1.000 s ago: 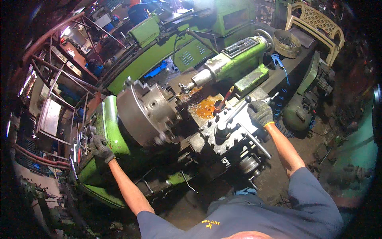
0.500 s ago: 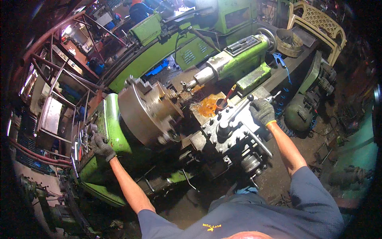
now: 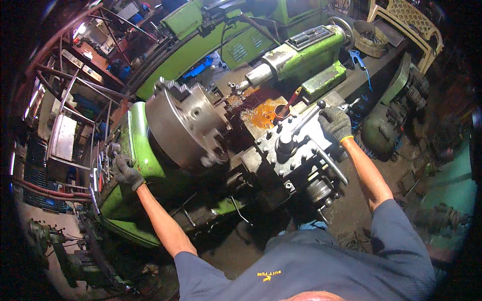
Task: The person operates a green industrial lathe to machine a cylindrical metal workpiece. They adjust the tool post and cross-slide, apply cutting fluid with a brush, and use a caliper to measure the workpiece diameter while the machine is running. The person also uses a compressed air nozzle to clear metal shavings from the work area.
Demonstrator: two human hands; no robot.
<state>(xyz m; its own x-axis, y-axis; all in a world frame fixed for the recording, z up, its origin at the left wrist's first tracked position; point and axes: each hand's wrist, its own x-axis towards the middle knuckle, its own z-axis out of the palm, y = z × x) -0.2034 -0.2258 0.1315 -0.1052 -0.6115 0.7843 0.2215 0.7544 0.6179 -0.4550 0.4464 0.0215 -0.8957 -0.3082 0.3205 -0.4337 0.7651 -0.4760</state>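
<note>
A green lathe lies before me, its big metal chuck [image 3: 173, 125] at left centre with a round steel workpiece [image 3: 201, 111], which has a hole in its side, in the jaws. In a grey knitted glove, my left hand [image 3: 126, 172] is on the headstock's [image 3: 143, 145] left end with bent fingers; what lies under them is hidden. My right hand [image 3: 336, 124], gloved alike with a yellow cuff, is closed at the carriage's right side, just beside a black-knobbed lever [image 3: 309, 116]. Its grip is hidden. A small cup [image 3: 281, 113] with a brush [image 3: 293, 99] stands near brown fluid.
The green tailstock [image 3: 304, 55] points at the chuck from the right. Behind it sit a round tin [image 3: 370, 39], a blue air gun [image 3: 356, 58] and a beige plastic chair [image 3: 411, 25]. Hand tools [image 3: 98, 175] lie by my left hand. A second green machine [image 3: 241, 50] stands beyond.
The workpiece shows sharper now, its side hole visible, where it was smeared before. The whole view has shifted slightly. Both hands stay at the same places on the lathe.
</note>
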